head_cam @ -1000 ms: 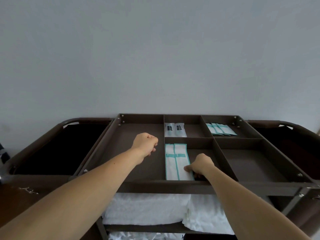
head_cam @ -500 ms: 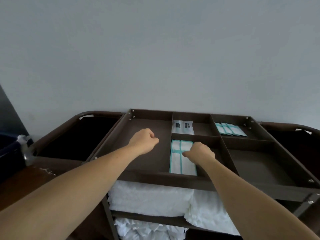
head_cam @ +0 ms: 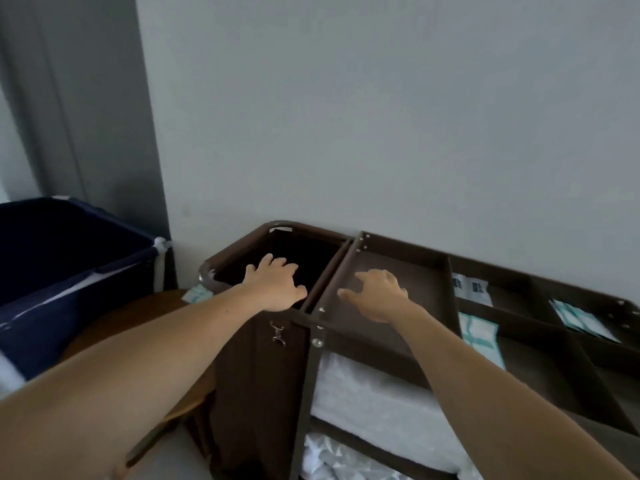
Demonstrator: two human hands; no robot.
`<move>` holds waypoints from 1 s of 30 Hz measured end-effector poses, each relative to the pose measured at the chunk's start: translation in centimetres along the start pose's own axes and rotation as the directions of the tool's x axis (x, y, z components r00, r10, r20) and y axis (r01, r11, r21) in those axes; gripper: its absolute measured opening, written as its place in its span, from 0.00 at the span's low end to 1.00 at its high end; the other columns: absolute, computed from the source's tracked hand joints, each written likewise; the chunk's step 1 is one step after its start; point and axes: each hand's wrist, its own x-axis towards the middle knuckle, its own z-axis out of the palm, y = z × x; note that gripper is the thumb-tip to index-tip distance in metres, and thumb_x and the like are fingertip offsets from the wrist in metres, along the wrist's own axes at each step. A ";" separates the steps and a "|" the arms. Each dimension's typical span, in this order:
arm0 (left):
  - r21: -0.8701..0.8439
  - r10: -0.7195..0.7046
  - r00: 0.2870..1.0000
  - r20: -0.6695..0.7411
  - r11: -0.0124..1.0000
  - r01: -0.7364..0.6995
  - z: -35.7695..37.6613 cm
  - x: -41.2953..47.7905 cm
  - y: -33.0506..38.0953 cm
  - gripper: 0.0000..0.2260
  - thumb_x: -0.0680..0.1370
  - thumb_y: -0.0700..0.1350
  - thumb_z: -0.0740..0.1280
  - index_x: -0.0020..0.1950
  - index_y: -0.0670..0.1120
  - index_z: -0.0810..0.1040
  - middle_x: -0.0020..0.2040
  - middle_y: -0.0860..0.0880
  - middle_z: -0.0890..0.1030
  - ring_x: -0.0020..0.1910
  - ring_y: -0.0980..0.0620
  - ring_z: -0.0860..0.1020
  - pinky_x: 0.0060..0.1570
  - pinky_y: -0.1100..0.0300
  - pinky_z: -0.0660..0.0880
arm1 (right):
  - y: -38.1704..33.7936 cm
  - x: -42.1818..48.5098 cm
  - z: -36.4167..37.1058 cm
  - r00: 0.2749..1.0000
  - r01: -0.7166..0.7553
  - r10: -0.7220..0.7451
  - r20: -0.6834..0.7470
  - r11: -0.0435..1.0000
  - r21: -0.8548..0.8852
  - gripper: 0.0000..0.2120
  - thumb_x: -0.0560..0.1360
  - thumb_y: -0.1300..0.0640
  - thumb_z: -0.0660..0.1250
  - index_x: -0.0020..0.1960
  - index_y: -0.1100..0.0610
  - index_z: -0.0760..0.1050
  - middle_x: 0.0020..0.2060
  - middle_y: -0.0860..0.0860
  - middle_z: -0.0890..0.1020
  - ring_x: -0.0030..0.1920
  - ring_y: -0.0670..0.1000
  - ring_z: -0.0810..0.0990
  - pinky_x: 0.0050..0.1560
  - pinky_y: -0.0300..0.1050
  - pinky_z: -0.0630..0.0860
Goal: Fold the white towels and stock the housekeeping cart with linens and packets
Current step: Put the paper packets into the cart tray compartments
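The brown housekeeping cart [head_cam: 346, 252] stands against the wall. My left hand [head_cam: 273, 287] hovers with relaxed fingers over the cart's dark left bag bin [head_cam: 298, 247] and holds nothing. My right hand [head_cam: 379, 292] is spread open above the large left tray compartment [head_cam: 426, 292], also empty. Teal-edged white packets [head_cam: 479, 332] lie in a middle compartment. Grey-printed packets [head_cam: 472, 289] lie behind them, and more teal packets [head_cam: 581, 320] sit at the right. Folded white towels [head_cam: 374, 389] fill the shelf below, with more towels [head_cam: 332, 455] on a lower shelf.
A navy fabric hamper [head_cam: 69, 271] stands at the left by a grey curtain [head_cam: 79, 98]. A round wooden table [head_cam: 138, 317] sits between hamper and cart, with a teal packet [head_cam: 197, 294] on it.
The view has swung to the left. My right hand left the teal-edged packets and moved left, opening. My left hand went from a fist over the tray to open over the bag bin.
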 end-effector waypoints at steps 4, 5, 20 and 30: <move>-0.036 -0.111 0.993 -0.038 0.993 0.110 -1.1 -3.4 -10.9 0.28 0.81 0.60 0.56 0.79 0.51 0.61 0.79 0.47 0.61 0.78 0.42 0.56 0.73 0.38 0.59 | -11.2 0.9 3.4 0.994 0.089 -0.090 0.057 0.996 0.017 0.34 0.78 0.33 0.59 0.79 0.50 0.60 0.78 0.52 0.61 0.80 0.56 0.52 0.75 0.67 0.56; -0.047 -0.141 0.989 -0.044 0.989 0.139 -1.4 -4.3 -13.8 0.27 0.80 0.59 0.57 0.77 0.50 0.64 0.77 0.46 0.64 0.76 0.42 0.60 0.71 0.39 0.62 | -14.0 1.1 4.3 0.992 0.112 -0.114 0.061 0.993 0.024 0.34 0.79 0.33 0.58 0.79 0.50 0.60 0.79 0.51 0.59 0.80 0.56 0.51 0.75 0.68 0.55; -0.279 -0.445 0.890 0.100 0.846 0.455 0.8 -9.3 -39.7 0.28 0.80 0.58 0.60 0.77 0.47 0.65 0.76 0.45 0.65 0.75 0.42 0.61 0.71 0.42 0.62 | -39.8 7.9 16.6 0.890 0.413 -0.402 0.216 0.911 -0.008 0.33 0.80 0.33 0.54 0.77 0.52 0.63 0.76 0.54 0.65 0.75 0.60 0.62 0.73 0.63 0.62; -0.349 -0.513 0.830 0.221 0.753 0.558 2.3 0.7 -51.1 0.30 0.79 0.59 0.61 0.79 0.50 0.61 0.77 0.45 0.65 0.73 0.44 0.68 0.67 0.51 0.69 | -49.1 21.9 25.5 0.838 0.356 -0.385 0.386 0.923 0.145 0.32 0.81 0.39 0.60 0.78 0.55 0.62 0.75 0.56 0.67 0.73 0.59 0.68 0.71 0.57 0.68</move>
